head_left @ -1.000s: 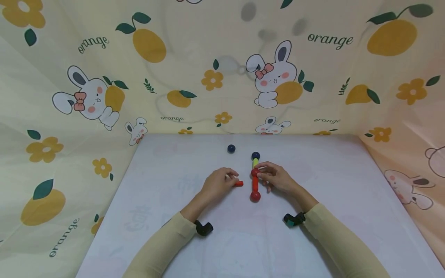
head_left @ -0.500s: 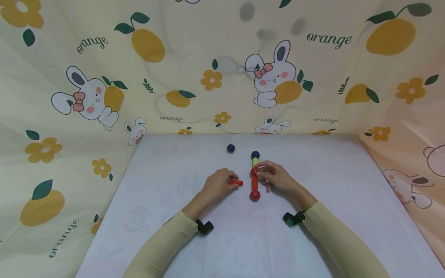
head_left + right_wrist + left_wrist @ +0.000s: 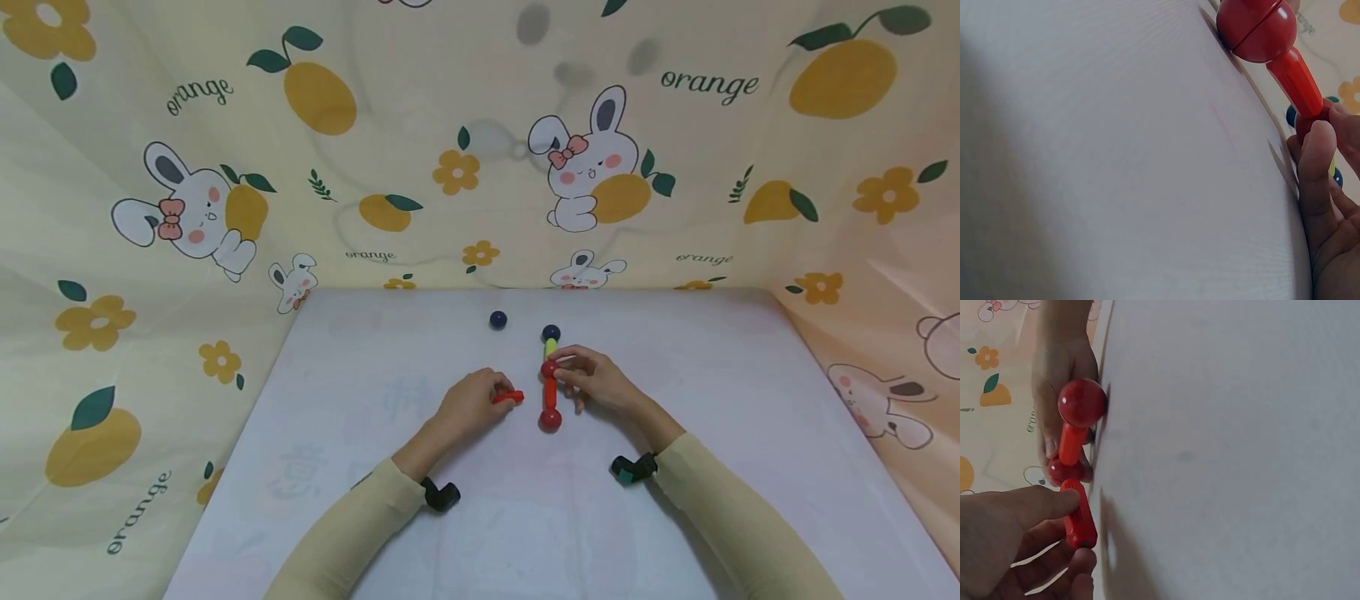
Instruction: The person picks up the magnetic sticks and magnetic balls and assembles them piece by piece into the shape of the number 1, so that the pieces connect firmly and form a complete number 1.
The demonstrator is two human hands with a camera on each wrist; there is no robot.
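My left hand (image 3: 467, 403) pinches a short red rod (image 3: 1082, 519) between thumb and fingers, just left of a joined chain of balls and rods. With thumb and fingertips, my right hand (image 3: 602, 383) grips the chain's middle red ball (image 3: 549, 368). From that ball an orange-red rod (image 3: 1297, 82) leads to a larger-looking red ball (image 3: 1082, 403) at the near end. On the far side, a yellow-green rod (image 3: 551, 346) joins it to a dark blue ball (image 3: 551, 332). In the head view a small gap shows between the held rod and the chain.
A loose dark blue ball (image 3: 498, 320) lies toward the back of the white table (image 3: 495, 533), left of the chain. Patterned cloth (image 3: 405, 167) with rabbits and oranges rises behind the table and along its sides. Each wrist wears a small black camera (image 3: 441, 496).
The red rod in my left hand shows more between the fingers than a second ago and has tilted slightly. My right hand keeps its grip on the middle red ball, nearly still.
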